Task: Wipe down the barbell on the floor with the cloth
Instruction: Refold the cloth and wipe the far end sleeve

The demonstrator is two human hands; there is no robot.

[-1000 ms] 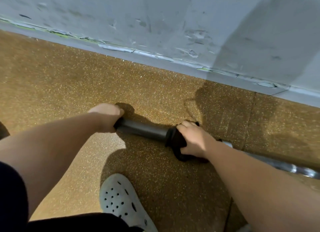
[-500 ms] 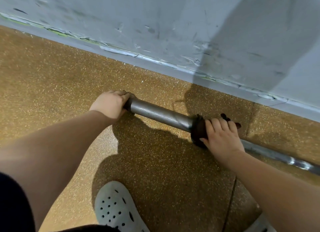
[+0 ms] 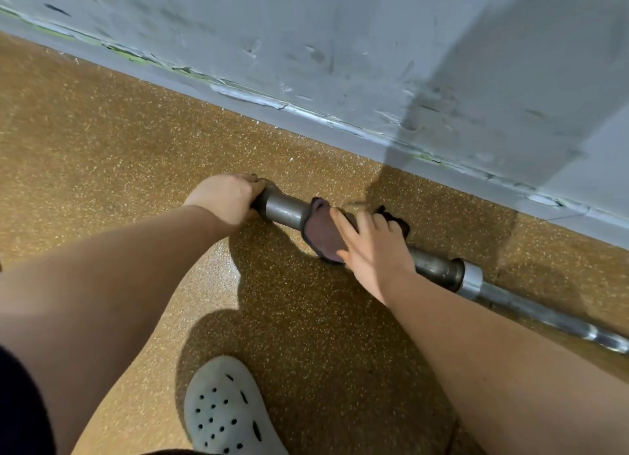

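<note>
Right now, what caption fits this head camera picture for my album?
Wiping time: left hand grips the barbell end while the right hand holds a dark cloth over it.

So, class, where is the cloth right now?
Head view, centre: the cloth is wrapped over the barbell under the right hand, just right of the left hand gripping the bar's end.
</note>
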